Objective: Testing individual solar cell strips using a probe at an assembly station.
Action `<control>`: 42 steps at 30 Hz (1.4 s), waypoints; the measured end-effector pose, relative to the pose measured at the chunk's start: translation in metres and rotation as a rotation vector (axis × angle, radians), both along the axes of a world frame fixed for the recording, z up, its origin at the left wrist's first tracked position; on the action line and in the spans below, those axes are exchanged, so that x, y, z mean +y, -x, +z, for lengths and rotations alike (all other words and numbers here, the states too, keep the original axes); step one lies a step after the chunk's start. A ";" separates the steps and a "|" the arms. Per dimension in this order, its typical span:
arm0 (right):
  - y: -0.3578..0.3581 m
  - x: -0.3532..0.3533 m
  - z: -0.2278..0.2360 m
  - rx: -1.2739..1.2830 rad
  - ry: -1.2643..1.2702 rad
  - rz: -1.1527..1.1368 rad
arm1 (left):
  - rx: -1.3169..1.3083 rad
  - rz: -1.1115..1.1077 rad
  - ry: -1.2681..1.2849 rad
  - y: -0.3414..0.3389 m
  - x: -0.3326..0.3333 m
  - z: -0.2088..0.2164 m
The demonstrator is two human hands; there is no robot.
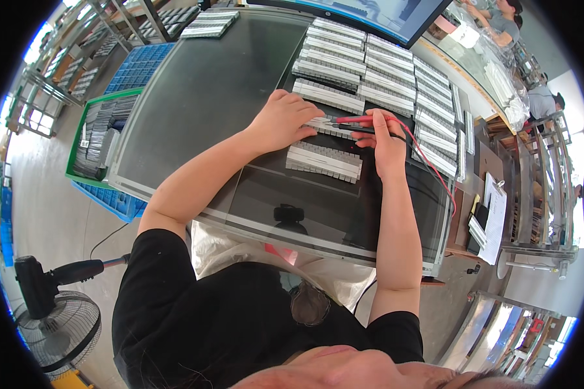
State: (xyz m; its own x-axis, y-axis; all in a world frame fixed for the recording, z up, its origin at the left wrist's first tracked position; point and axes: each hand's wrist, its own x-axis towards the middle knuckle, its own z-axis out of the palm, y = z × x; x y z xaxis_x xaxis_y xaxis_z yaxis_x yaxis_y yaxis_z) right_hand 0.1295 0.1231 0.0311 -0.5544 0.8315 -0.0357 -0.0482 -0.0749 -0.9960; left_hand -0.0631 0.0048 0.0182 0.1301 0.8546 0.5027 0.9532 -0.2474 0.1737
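Observation:
My right hand (386, 144) pinches two thin test probes, a red probe (357, 119) and a black probe (353, 128), side by side like chopsticks. Their tips point left onto a grey-and-white slotted strip (334, 129) on the dark glass tabletop. At that strip's left end, my left hand (284, 120) has thumb and fingers closed about it, hiding the end. A red wire (428, 162) and a dark one trail from the probes toward the table's right edge. Nearer me, a similar strip (324, 162) lies alone, touched by neither hand.
Rows of similar strips (388, 87) cover the far right of the table (233, 71). A monitor (383, 16) stands at the back. Left are a green crate (78, 155) of dark parts and a fan (58, 324); right, a clipboard (493, 217). A person (503, 26) works at far right.

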 end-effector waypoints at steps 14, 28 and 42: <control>-0.002 0.004 -0.001 0.143 0.079 -0.037 | -0.112 0.017 0.112 -0.001 -0.006 0.010; -0.007 0.003 0.002 0.208 0.080 -0.102 | -0.119 -0.043 0.110 -0.024 -0.015 0.018; -0.003 0.005 0.002 0.235 0.095 -0.163 | 0.062 0.162 0.073 0.019 0.047 -0.001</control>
